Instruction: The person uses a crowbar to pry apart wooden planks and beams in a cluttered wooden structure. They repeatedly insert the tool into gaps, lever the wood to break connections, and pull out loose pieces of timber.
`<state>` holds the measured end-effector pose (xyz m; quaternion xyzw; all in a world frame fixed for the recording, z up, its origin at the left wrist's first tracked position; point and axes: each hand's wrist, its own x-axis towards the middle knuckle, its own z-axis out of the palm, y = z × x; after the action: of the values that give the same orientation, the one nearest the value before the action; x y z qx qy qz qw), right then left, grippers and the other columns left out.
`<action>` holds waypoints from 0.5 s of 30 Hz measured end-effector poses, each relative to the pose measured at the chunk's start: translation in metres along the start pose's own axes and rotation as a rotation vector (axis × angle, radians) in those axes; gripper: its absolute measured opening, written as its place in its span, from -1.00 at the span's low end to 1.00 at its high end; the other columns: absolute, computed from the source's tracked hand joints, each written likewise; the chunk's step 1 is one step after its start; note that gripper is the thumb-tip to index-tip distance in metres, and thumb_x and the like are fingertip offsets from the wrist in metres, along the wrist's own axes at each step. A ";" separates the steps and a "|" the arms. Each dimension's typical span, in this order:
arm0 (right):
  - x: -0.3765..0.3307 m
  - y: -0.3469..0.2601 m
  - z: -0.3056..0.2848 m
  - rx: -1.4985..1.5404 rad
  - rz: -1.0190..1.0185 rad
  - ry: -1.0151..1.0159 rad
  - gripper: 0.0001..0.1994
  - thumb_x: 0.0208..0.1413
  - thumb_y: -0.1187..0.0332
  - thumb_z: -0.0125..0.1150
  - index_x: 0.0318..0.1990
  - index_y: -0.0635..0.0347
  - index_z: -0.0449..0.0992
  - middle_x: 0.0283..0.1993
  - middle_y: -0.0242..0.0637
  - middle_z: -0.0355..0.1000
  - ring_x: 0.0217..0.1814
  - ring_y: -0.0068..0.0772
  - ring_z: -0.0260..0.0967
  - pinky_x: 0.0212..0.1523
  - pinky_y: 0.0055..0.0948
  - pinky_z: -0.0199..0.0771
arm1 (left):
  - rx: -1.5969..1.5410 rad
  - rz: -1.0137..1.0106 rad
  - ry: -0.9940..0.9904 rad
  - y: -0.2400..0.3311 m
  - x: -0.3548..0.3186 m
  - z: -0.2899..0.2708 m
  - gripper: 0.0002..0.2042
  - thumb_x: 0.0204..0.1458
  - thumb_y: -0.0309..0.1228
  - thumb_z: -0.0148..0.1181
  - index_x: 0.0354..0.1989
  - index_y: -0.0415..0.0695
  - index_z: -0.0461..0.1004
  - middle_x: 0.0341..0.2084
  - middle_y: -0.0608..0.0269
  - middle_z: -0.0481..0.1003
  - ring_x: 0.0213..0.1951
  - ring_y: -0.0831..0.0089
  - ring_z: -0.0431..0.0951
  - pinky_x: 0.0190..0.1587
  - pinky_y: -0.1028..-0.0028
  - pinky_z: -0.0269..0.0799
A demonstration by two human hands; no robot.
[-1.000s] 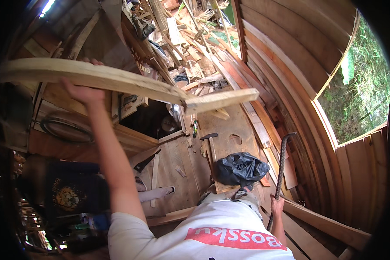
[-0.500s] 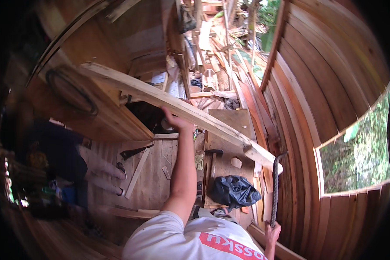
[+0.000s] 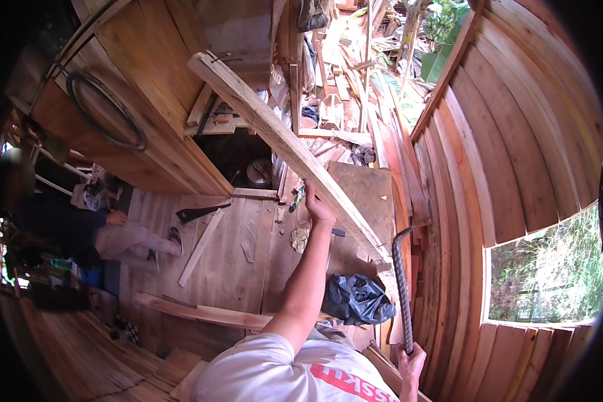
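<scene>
A long, pale wooden beam (image 3: pixel 281 144) slants across the middle, its far end high on the left and its near end low on the right. My left hand (image 3: pixel 319 206) holds the beam from its near side, partway along; some of its fingers are hidden by the wood. In my right hand (image 3: pixel 412 362), at the lower right, is the lower end of a ribbed steel bar (image 3: pixel 400 288). The bar stands up from the fist, and its bent tip is beside the beam's near end.
A plank wall (image 3: pixel 455 221) with a window opening rises on the right. A black plastic bag (image 3: pixel 358 297) lies near my body, beyond it a brown board (image 3: pixel 362 194). A handsaw (image 3: pixel 201 213) lies on the floor. At the left sits another person (image 3: pixel 60 228). Lumber is scattered outside.
The beam has turned steeper, its far end shifting right and up, its near end down and left. My left hand has moved right with it. The steel bar now tilts left. The view has shifted.
</scene>
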<state>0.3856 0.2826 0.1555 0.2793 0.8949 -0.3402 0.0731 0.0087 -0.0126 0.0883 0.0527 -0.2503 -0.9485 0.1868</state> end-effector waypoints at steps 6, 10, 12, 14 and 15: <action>0.035 -0.082 -0.028 -0.002 -0.239 -0.051 -0.67 0.02 0.27 0.32 -0.48 0.31 0.31 -0.66 -0.32 0.06 -0.58 -0.54 -0.02 -0.61 -0.35 0.02 | -0.089 -0.314 0.108 -0.053 -0.050 -0.042 -0.35 0.18 0.05 0.06 0.32 -0.12 0.15 0.23 0.29 0.28 0.27 0.35 0.21 0.31 0.27 0.02; 0.071 -0.141 -0.033 -0.082 -0.395 -0.089 -0.74 0.06 0.29 0.28 -0.18 0.28 0.50 -0.57 -0.06 0.38 -0.59 -0.24 0.35 -0.46 -0.30 0.35 | -0.128 -0.377 0.111 -0.057 -0.076 -0.055 -0.25 0.15 0.04 0.11 0.39 -0.14 0.05 0.34 0.29 0.15 0.34 0.36 0.11 0.38 0.28 -0.10; 0.089 -0.174 -0.029 -0.162 -0.365 -0.112 -0.69 0.03 0.27 0.31 -0.07 0.16 0.54 -0.42 -0.03 0.51 -0.34 -0.04 0.56 -0.29 -0.25 0.47 | -0.123 -0.380 0.119 -0.068 -0.080 -0.076 -0.26 0.17 0.03 0.09 0.40 -0.15 0.03 0.35 0.27 0.13 0.35 0.34 0.10 0.38 0.27 -0.10; 0.105 -0.207 -0.025 -0.289 -0.437 -0.089 -0.70 0.06 0.23 0.30 -0.07 0.10 0.55 -0.40 -0.06 0.53 -0.32 -0.01 0.55 -0.29 -0.20 0.47 | -0.127 -0.459 0.106 -0.071 -0.089 -0.082 -0.28 0.21 0.06 0.00 0.40 -0.15 0.02 0.36 0.21 0.11 0.37 0.32 0.07 0.39 0.25 -0.13; 0.110 -0.224 -0.024 -0.327 -0.462 -0.102 -0.71 0.07 0.22 0.29 -0.07 0.08 0.55 -0.39 -0.07 0.53 -0.31 -0.01 0.54 -0.28 -0.19 0.47 | -0.133 -0.526 0.113 -0.067 -0.096 -0.081 -0.29 0.22 0.06 -0.03 0.40 -0.16 0.02 0.36 0.20 0.11 0.37 0.31 0.07 0.39 0.24 -0.13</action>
<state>0.1721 0.2106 0.2658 0.0349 0.9730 -0.2128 0.0826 0.0905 0.0413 -0.0147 0.1563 -0.1542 -0.9743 -0.0494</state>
